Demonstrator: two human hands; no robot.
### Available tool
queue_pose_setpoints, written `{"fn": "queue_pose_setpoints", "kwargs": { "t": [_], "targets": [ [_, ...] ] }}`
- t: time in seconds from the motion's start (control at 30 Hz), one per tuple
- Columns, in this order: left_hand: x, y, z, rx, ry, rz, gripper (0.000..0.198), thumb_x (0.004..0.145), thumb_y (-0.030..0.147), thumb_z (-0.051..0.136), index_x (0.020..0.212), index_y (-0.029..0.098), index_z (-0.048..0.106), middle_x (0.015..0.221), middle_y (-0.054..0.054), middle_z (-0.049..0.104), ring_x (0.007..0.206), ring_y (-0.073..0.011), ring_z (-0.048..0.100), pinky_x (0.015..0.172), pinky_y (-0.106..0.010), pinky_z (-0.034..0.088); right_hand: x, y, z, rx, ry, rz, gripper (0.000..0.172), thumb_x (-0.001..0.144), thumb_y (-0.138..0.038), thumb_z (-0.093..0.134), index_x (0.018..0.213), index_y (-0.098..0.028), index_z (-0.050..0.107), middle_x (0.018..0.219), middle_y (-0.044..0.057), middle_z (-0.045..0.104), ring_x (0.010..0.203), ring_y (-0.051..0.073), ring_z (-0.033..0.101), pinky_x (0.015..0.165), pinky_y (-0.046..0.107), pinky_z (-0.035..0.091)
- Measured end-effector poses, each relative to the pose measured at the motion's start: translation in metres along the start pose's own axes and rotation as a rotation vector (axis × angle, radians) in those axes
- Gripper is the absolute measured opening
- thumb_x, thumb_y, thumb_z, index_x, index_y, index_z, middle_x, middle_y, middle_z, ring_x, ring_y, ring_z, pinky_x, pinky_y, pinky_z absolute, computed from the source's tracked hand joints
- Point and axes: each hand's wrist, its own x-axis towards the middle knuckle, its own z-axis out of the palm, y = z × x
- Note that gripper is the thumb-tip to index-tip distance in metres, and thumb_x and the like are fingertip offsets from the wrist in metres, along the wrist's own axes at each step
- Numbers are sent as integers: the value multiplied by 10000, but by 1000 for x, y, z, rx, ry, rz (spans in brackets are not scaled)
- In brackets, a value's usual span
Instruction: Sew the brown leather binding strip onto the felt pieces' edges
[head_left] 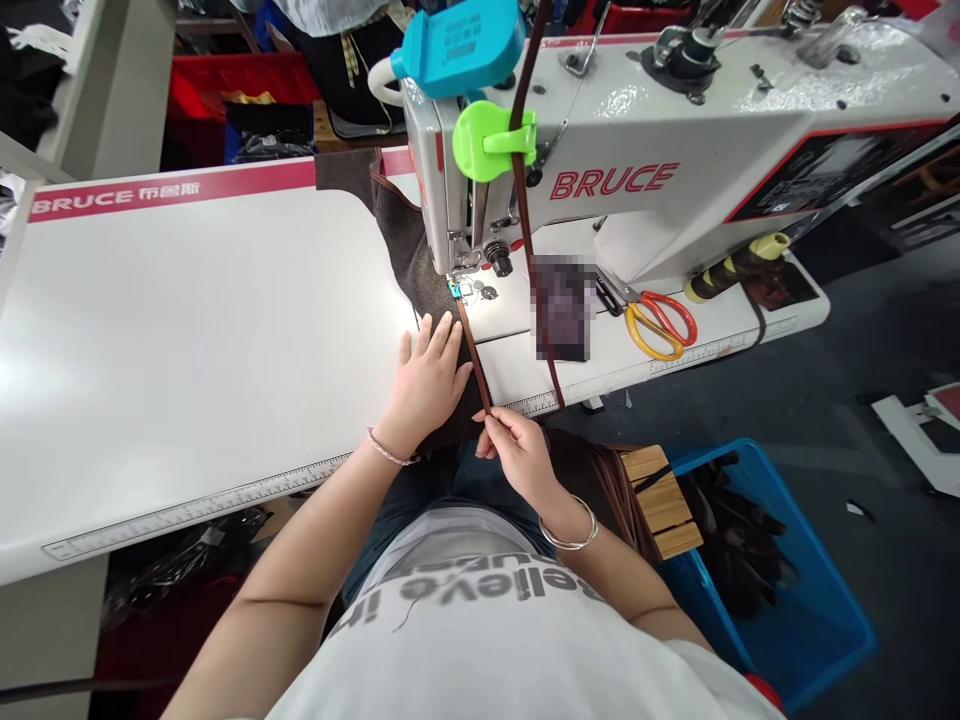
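Dark brown fabric (427, 285) runs from the back of the machine bed, beneath the needle area of a white sewing machine (622, 140), down to the table's front edge. My left hand (429, 375) lies flat on the fabric with its fingers spread, just in front of the presser foot (454, 289). A narrow brown strip (475, 358) comes forward from the foot along the fabric's right side. Near the front edge, my right hand (514, 445) pinches this strip between thumb and fingers. Another brown strip (525, 220) hangs past a green clip (491, 140) on the machine head.
Scissors with red and yellow handles (660, 325) lie right of the needle, beside a partly blurred dark item (562, 308) and a thread cone (739, 268). A blue bin (817, 580) with dark pieces stands at lower right, next to a wooden board (660, 500).
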Motion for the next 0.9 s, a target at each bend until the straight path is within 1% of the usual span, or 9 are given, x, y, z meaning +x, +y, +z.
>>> {"fn": "queue_pose_setpoints", "kwargs": {
  "t": [0.1, 0.2, 0.3, 0.37, 0.47, 0.57, 0.67, 0.77, 0.9],
  "targets": [
    [-1, -3, 1, -66, 14, 6, 551, 979, 333, 359, 1478, 101, 386, 1580, -155, 327, 1483, -384, 225, 1180, -599, 237, 0, -4, -4, -64, -34, 4, 356, 915, -453, 518, 1013, -152, 679, 663, 22, 657, 617, 109, 639, 602, 209, 536],
    [-1, -10, 0, -237, 125, -41, 512, 947, 327, 453, 1415, 116, 458, 1553, -182, 357, 1460, -339, 303, 1182, -538, 300, 7, -13, -10, -156, -27, -22, 289, 899, -382, 553, 1037, -160, 679, 766, 44, 700, 697, 135, 682, 650, 234, 560],
    [2, -20, -4, -489, 253, -190, 493, 894, 307, 536, 1354, 132, 496, 1433, -185, 495, 1346, -283, 475, 1129, -463, 409, 23, -28, -14, -245, 12, -54, 268, 875, -370, 599, 1036, -171, 678, 834, 53, 712, 620, 136, 676, 567, 232, 537],
    [7, -28, -9, -727, 268, -325, 513, 858, 299, 571, 1338, 142, 486, 1360, -173, 555, 1215, -253, 588, 1066, -443, 476, 39, -40, -14, -293, 13, -51, 283, 856, -383, 629, 1041, -173, 671, 826, 44, 710, 502, 115, 635, 488, 222, 491],
    [15, -41, -21, -1100, 223, -492, 567, 821, 264, 613, 1347, 125, 453, 1332, -179, 578, 1142, -221, 639, 1033, -400, 508, 66, -57, -9, -339, 30, -56, 331, 857, -394, 631, 1094, -162, 639, 760, 36, 707, 446, 112, 615, 457, 213, 457],
    [22, -53, -34, -1319, 118, -605, 604, 789, 209, 668, 1344, 99, 455, 1175, -161, 667, 1061, -214, 675, 1017, -401, 517, 93, -71, -1, -371, 82, -35, 367, 881, -387, 588, 1151, -138, 592, 716, 46, 708, 439, 120, 614, 433, 209, 435],
    [29, -62, -44, -1411, 15, -656, 551, 771, 179, 712, 1273, 90, 504, 1031, -125, 694, 896, -184, 702, 915, -358, 561, 114, -80, 6, -444, 61, 55, 261, 889, -359, 528, 974, -130, 620, 716, 53, 712, 436, 108, 612, 413, 194, 436],
    [34, -67, -48, -1436, -27, -665, 431, 765, 121, 705, 1166, 90, 550, 943, -97, 688, 796, -155, 699, 806, -285, 576, 126, -88, 11, -522, 25, 97, 282, 880, -337, 484, 717, -134, 593, 676, 54, 701, 445, 93, 612, 434, 175, 459],
    [40, -69, -50, -1451, -86, -649, 220, 790, 114, 670, 999, 93, 602, 873, -86, 685, 763, -146, 700, 744, -246, 572, 134, -94, 13, -614, 58, 98, 271, 844, -300, 490, 635, -141, 558, 497, 38, 608, 430, 118, 590, 456, 194, 444]
  ]
}}
